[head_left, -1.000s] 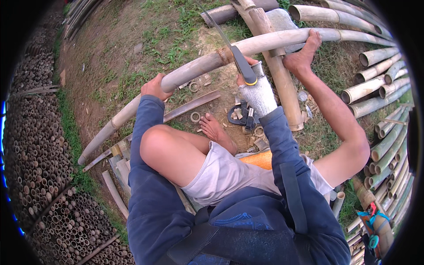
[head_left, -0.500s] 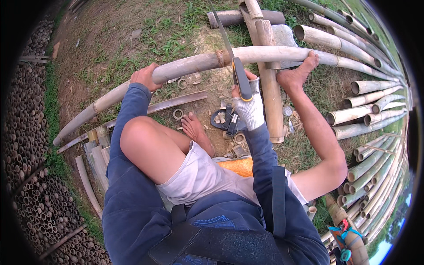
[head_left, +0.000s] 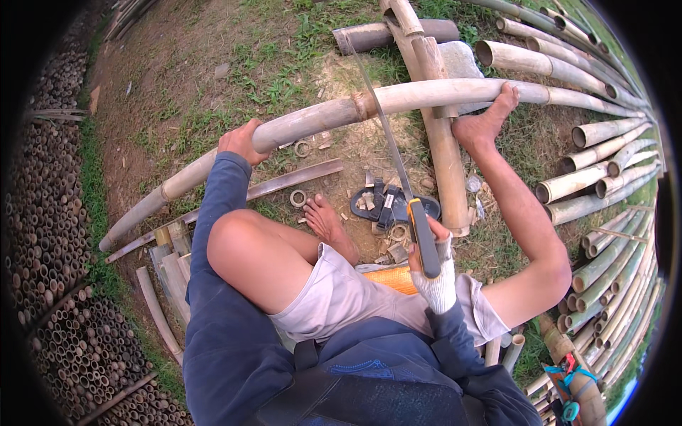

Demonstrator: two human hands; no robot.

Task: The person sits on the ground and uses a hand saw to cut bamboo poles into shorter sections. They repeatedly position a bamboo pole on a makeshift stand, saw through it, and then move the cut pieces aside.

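Note:
A long bamboo pole [head_left: 312,123] lies slanting across in front of me. My left hand [head_left: 243,141] is closed round it, left of its middle. In my right hand [head_left: 435,264], which wears a white fingerless glove, is the black and yellow handle of a hand saw [head_left: 423,241]. The saw's thin blade crosses the pole just right of a brownish node, and its tip points away from me. My right foot [head_left: 486,121] presses on the pole's right part. Beneath the pole there stands a bamboo support [head_left: 450,177].
Stacks of bamboo poles [head_left: 593,181] lie at the right, and bundled cut pieces [head_left: 53,270] fill the left edge. A sandal [head_left: 387,204], bamboo rings [head_left: 298,198] and offcuts lie near my left foot [head_left: 328,224]. A split bamboo strip [head_left: 295,176] lies behind it.
My right hand has drawn the saw back toward my body, so more blade shows on my side of the pole. My left hand still grips the pole.

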